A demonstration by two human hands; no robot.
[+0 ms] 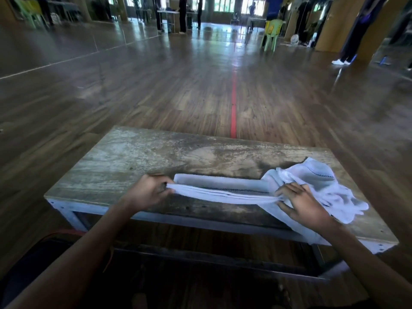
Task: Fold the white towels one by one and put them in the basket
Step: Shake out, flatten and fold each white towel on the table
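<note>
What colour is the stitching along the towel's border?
Dark dashed stitching on the white towel; head view.

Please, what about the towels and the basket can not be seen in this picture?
Basket: nowhere in the head view, outside the frame.
Pile of towels on the table: the count is hidden, they are crumpled together.
Held towel: its right end is covered by the right hand.
People far behind: blurred, too small.

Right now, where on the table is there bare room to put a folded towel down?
The left end of the table, beyond the left hand, is bare; so is the far strip behind the stretched towel. The right end is crowded: a crumpled towel heap lies there, by the right hand.
</note>
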